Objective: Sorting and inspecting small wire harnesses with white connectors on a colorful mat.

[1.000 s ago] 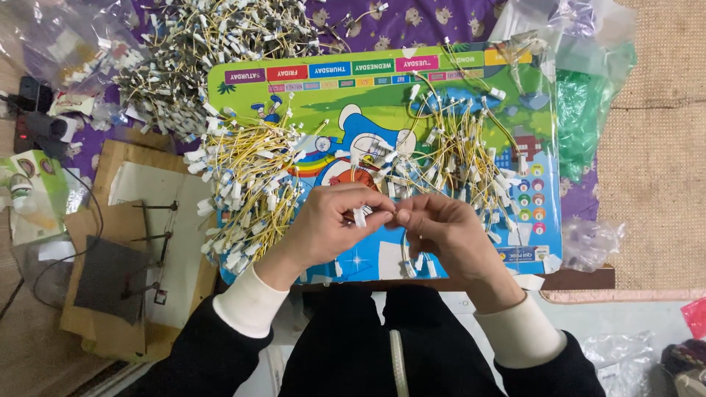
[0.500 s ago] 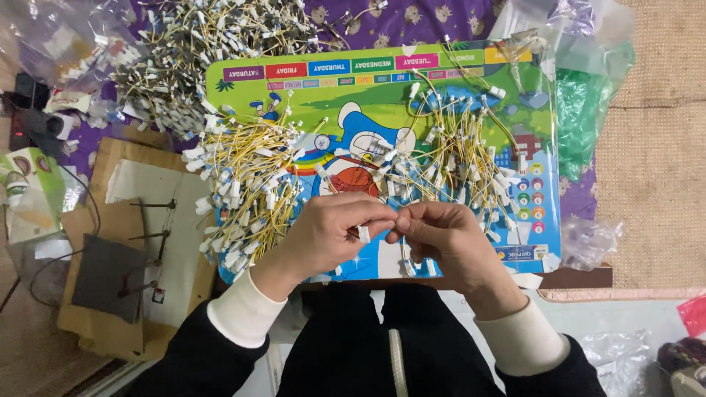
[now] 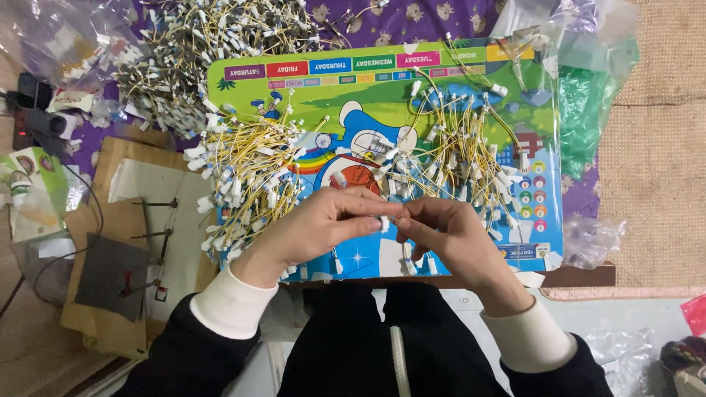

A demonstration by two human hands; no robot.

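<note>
My left hand [image 3: 323, 224] and my right hand [image 3: 448, 234] meet over the near edge of a colourful cartoon play mat [image 3: 382, 88]. Between their fingertips they pinch a small white connector [image 3: 384, 222] on a thin yellow wire. A neat pile of yellow wires with white connectors [image 3: 250, 176] lies left of my left hand. A looser tangle of the same wires [image 3: 456, 154] lies just beyond my right hand.
A big heap of wires [image 3: 198, 44] sits at the top left on purple cloth. Cardboard with a grey pad and metal pins [image 3: 118, 250] lies at left. Clear and green plastic bags [image 3: 588, 95] are at right, beside a woven mat [image 3: 662, 147].
Both hands stay together at the mat's near edge; the fingers have shifted slightly around the connector. The piles have not moved.
</note>
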